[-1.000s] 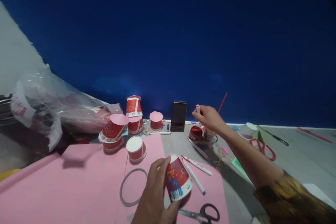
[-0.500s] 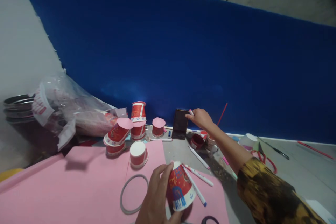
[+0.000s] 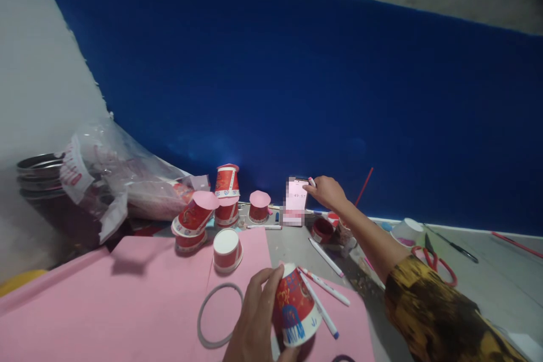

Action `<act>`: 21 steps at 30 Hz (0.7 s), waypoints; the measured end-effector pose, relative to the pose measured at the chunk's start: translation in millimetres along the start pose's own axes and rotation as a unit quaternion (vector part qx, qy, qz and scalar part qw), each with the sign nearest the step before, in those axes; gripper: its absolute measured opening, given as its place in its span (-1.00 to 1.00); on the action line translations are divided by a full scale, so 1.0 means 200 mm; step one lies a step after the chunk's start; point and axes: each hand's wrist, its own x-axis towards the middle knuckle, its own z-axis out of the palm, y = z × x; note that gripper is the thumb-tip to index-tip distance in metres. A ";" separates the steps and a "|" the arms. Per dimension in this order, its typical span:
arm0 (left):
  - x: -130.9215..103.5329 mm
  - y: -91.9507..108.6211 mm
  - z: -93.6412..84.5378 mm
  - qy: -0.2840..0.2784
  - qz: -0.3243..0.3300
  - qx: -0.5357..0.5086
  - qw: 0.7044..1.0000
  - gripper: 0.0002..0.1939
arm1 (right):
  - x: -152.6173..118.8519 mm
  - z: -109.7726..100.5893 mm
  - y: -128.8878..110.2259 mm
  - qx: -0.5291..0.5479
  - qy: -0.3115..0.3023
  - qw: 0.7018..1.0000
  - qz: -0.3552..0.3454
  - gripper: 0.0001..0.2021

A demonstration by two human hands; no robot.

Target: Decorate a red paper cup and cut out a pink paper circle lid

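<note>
My left hand [image 3: 259,317] is closed round a red paper cup [image 3: 294,305] with blue drawing on it, tilted over the pink paper [image 3: 161,294]. Two white markers [image 3: 320,305] lie against or beside this cup. My right hand [image 3: 328,192] reaches to a phone [image 3: 294,201] propped against the blue wall, its fingertips at the upper right edge. Pinched in that hand is a marker [image 3: 312,181] with a pink end. The phone's screen is lit, showing digits. Another white marker [image 3: 326,257] lies on the table below it.
Several red cups [image 3: 195,215], some with pink paper tops, stand at the back left near a plastic bag [image 3: 139,181]. A white-bottomed cup [image 3: 227,251] and a grey ring [image 3: 219,315] are on the paper. Red-handled scissors [image 3: 433,260] lie right, by a white cup [image 3: 407,230].
The phone's screen has gone from dark to lit. My right hand stays by its upper edge, and my left hand still holds the cup. The view has shifted slightly.
</note>
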 end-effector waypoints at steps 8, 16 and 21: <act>0.00 0.00 -0.03 -0.019 0.004 -0.015 1.000 0.02 | -0.23 -0.12 0.12 0.089 0.092 0.990 -0.065 -0.49; 0.01 0.05 -0.05 -0.050 -0.066 -0.048 0.995 -0.17 | -0.52 -0.15 0.31 0.157 0.163 0.973 -0.047 -0.48; 0.04 0.11 -0.06 -0.074 -0.087 -0.055 0.992 -0.23 | -0.47 -0.11 0.34 0.143 0.100 0.984 -0.031 -0.71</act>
